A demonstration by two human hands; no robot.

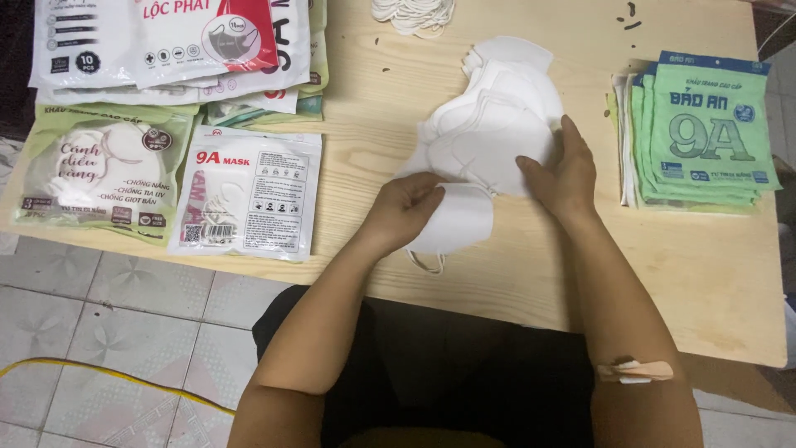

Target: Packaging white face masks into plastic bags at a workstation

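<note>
My left hand (404, 209) grips a white face mask (461, 221) at the near edge of the wooden table (713, 274), its ear loop hanging over the edge. My right hand (564, 170) rests on a loose pile of white masks (497, 116) in the middle of the table, fingers spread over the pile's right side. The held mask lies just under and in front of the pile.
A stack of green mask pouches (705, 133) lies at the right. White and green filled mask packets (249, 195) cover the table's left side. A bundle of white ear loops (412, 14) sits at the far edge. Tiled floor with a yellow cable (108, 375) is at the left.
</note>
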